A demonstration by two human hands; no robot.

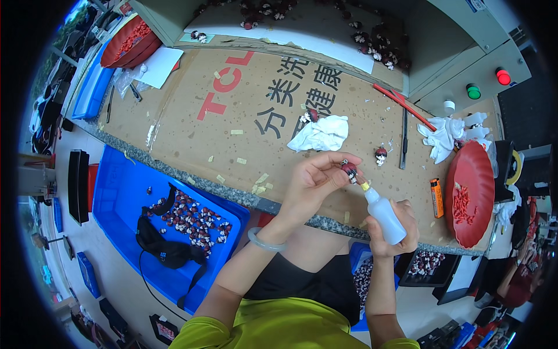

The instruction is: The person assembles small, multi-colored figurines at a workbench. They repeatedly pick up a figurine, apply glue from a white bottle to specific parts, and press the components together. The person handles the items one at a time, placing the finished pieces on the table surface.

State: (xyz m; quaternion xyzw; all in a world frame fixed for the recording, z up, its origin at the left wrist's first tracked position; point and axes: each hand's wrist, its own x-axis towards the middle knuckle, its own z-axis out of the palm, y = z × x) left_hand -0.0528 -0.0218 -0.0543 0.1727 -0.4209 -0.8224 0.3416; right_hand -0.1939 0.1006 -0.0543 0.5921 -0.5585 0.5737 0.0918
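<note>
My left hand (309, 185) pinches a small figurine (349, 168) with a dark red top and a black and white lower part. My right hand (405, 228) is wrapped round a white squeeze bottle (383, 216) with a yellow collar. Its nozzle tip is close to the figurine; whether they touch I cannot tell. A similar figurine (381, 155) lies on the cardboard (192, 145) beyond the bottle. Another figurine (311, 114) rests beside a crumpled white tissue (323, 134).
At the right are a red scalloped dish (472, 224) of small red pieces, an orange lighter (436, 198) and a dark thin tool (404, 139). A cabinet with figurines (378, 49) stands at the back. Below left, a blue bin (119, 192) holds many figurines and a black bag (160, 247).
</note>
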